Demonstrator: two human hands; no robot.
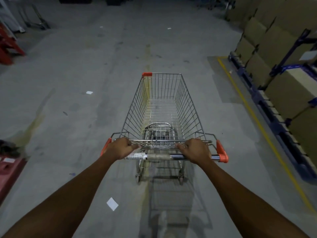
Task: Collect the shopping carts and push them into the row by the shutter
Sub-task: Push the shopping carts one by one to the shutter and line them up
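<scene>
The light is dim and cold, with a grey-blue tone. It comes from above and ahead: the silver wire shopping cart (163,103) throws a soft grid shadow on the grey concrete floor (77,74), toward the camera. The shiny metal handle bar (178,156) carries a small pale glare. The far end is the darkest. The wide lens bends the yellow painted floor line (253,117), and the red frame (8,45) at the left edge is smeared.

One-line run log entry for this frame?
shopping cart: one, basket empty | left hand: grips handle bar | right hand: grips handle bar | boxed racks: along right side
</scene>
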